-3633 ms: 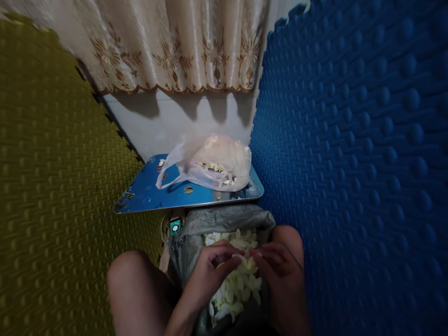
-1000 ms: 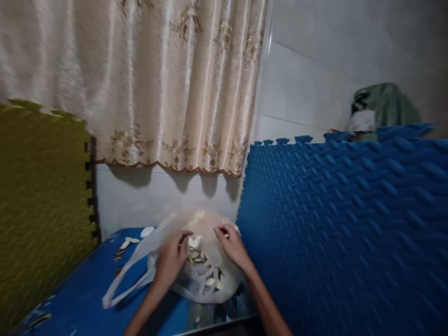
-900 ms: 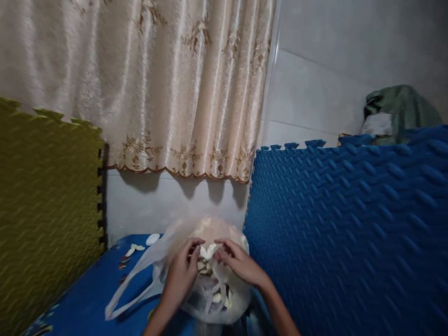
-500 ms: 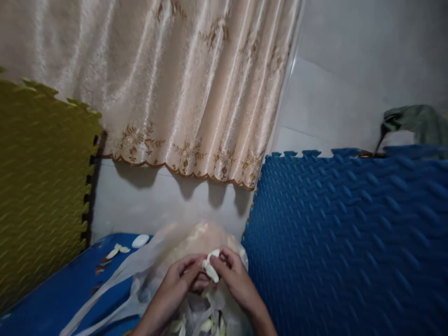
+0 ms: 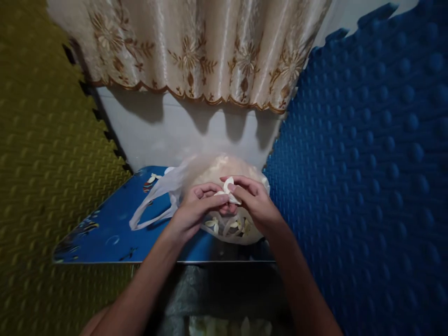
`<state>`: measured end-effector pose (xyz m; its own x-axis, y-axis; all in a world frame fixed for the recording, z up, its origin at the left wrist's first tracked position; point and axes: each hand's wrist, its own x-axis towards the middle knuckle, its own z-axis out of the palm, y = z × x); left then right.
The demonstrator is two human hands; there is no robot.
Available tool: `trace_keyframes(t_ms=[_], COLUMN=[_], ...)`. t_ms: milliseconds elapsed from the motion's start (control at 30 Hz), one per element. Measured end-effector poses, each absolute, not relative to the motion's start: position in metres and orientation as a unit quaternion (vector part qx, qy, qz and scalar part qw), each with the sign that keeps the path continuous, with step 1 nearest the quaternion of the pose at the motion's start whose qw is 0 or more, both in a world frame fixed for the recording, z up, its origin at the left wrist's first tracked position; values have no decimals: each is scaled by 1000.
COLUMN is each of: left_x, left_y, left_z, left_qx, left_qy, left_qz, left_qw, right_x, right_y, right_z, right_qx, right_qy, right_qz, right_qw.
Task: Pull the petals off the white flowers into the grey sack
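Note:
Between both hands is a small white flower (image 5: 229,186) with curved petals. My left hand (image 5: 201,203) pinches its left side, and the fingers of my right hand (image 5: 257,200) close on its right side. Just beneath and behind the hands lies a thin, whitish plastic bag (image 5: 194,170), its handle loop (image 5: 138,217) spread to the left. More pale flowers (image 5: 215,224) show in the near part of the bag. Its far part bulges with a pale mass I cannot make out clearly.
The bag rests on a blue tabletop (image 5: 115,224) printed with fish. A few white pieces (image 5: 153,178) lie at its far left. A yellow foam mat (image 5: 52,163) stands left, a blue foam mat (image 5: 367,177) right. A curtain (image 5: 217,51) hangs behind.
My view has tilted down, so the curtain and mats shift up and the table's near edge shows. Both hands still hold the white flower, its petals now turned differently.

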<state>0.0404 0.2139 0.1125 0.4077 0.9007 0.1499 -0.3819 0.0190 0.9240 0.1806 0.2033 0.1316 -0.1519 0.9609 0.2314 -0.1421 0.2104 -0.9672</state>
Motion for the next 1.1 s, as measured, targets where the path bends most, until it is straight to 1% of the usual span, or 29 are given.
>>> trace_keyframes(t_ms=[167,233,367,500,567,700,900,1100], left_x=[45,44,36,31,34,44,49,46], left_y=[197,192,184,178,176,172,169,179], left_z=[117,116,109,106,108,113,111,104], left_qx=[495,508,492,461,452,437,451,458], left_qy=[269,280,303,314,310,303,301,317], left_qz=[522,547,647,683,684,679,667,655], left_qw=[640,604,498,471,481,507,512,510], right_x=[178,174,152,135,133,139,144,138], right_y=[191,187,184,181,179,176,173,173], right_z=[141,141,131,121,119,118,118,111], right_qx=[-355,-356,-333,-325,-331,-360,-406,-437], right_qy=[-585,-584,-540,-508,-497,-517,-563,-557], right_qz=[508,514,567,594,577,485,385,347], right_qw=[524,518,525,533,558,606,608,615])
